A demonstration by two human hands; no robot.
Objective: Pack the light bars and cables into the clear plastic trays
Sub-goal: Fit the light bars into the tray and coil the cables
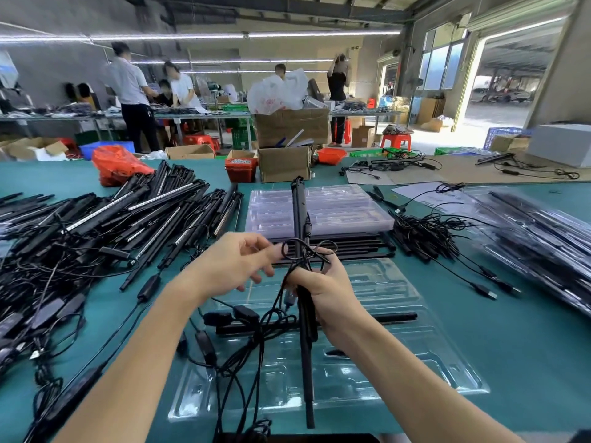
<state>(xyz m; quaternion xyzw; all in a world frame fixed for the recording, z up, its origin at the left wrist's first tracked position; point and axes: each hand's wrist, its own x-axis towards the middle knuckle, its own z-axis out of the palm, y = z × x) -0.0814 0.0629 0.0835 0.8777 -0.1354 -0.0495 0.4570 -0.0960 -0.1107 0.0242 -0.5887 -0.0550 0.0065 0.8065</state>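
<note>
My right hand (pixel 323 287) grips a bundle of black light bars (pixel 300 219) that stands nearly upright over an open clear plastic tray (pixel 399 356) on the green table. My left hand (pixel 238 262) pinches a loop of thin black cable (pixel 307 251) coiled around the bars just above my right fist. More of the cable, with inline controllers (pixel 246 314), hangs down over the tray's left side. One black bar (pixel 396 316) lies flat across the tray.
A big heap of light bars and tangled cables (pixel 105 225) fills the left of the table. A stack of clear trays (pixel 319 209) lies behind my hands, loose cables (pixel 428 231) to its right, filled trays (pixel 537 241) at far right. Cardboard boxes (pixel 283 163) and people stand beyond.
</note>
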